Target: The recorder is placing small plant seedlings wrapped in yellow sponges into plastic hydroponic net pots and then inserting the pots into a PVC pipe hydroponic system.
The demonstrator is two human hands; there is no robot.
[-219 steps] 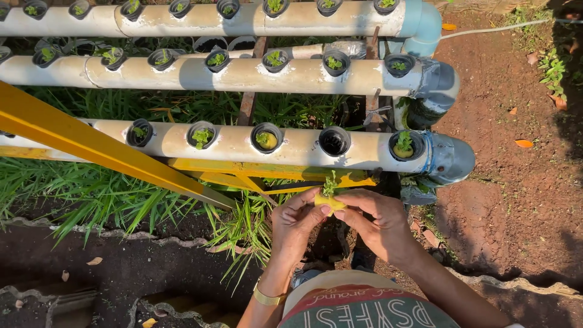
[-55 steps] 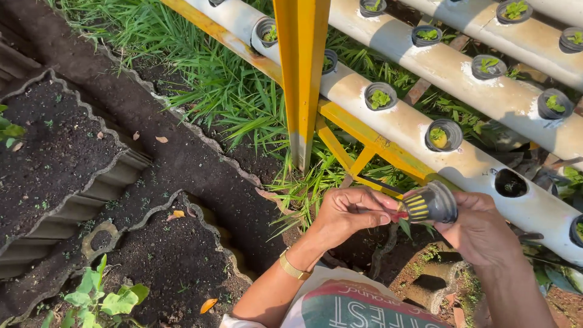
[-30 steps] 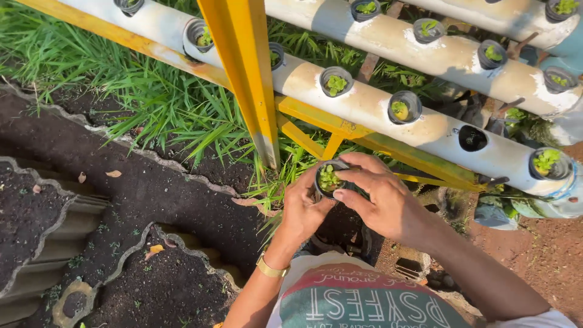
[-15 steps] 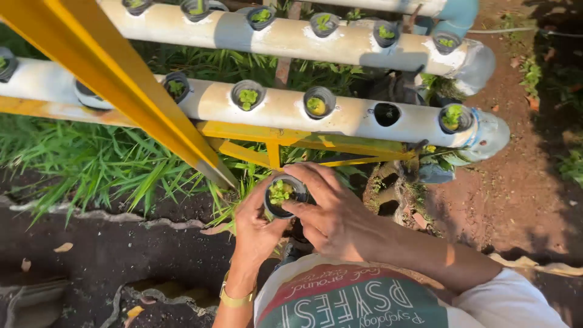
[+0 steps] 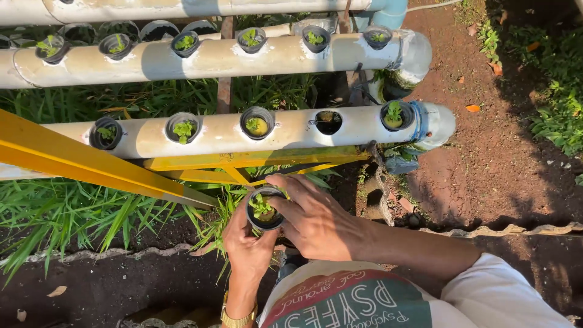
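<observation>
Your left hand [image 5: 248, 248] cups a small black net pot [image 5: 265, 211] from below; your right hand [image 5: 313, 218] wraps it from the right, fingers curled over the rim. Green seedling [image 5: 262, 206] sits inside the pot. Just above both hands: yellow frame bar [image 5: 255, 159], then the white pipe [image 5: 218, 133] with potted seedlings in its holes. One empty hole [image 5: 328, 121] lies above your right hand. Grass [image 5: 67, 212] to the left of your left hand.

White pipes [image 5: 218, 130] holding potted seedlings [image 5: 183, 129], yellow metal frame [image 5: 85, 167], green grass [image 5: 73, 212], red-brown soil [image 5: 504, 121]
</observation>
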